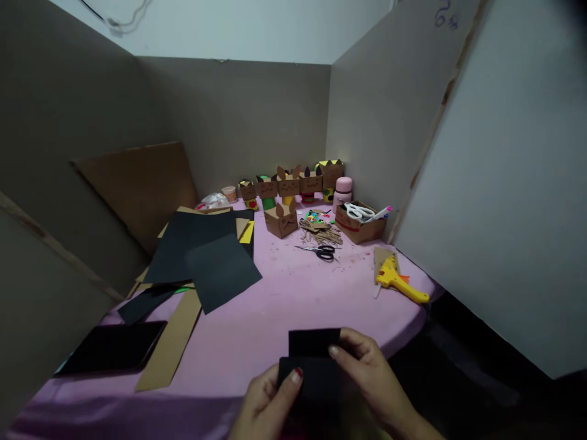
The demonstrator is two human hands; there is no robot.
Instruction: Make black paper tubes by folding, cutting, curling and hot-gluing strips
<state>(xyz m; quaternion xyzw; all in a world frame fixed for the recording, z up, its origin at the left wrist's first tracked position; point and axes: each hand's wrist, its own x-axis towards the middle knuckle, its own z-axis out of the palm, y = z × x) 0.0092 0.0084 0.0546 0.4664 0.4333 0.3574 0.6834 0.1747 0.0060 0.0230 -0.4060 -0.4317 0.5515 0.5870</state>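
Note:
Two pieces of black paper are held near the table's front edge, one overlapping the other. My left hand (pixel 274 400) pinches the nearer black piece (pixel 316 385) at its left side, with the thumb on top. My right hand (pixel 364 373) grips the farther black piece (pixel 312 342) at its right edge between thumb and fingers. The farther piece sticks out above the nearer one. The fingertips beneath the paper are hidden.
Large black sheets (pixel 224 269), a cardboard strip (pixel 172 345) and a black tablet (pixel 114 347) lie left. Black scissors (pixel 325 252), cardboard scraps (pixel 321 232) and cardboard figures (pixel 288 183) are farther back. A yellow glue gun (pixel 398 281) and a box with white scissors (pixel 360 227) stand right.

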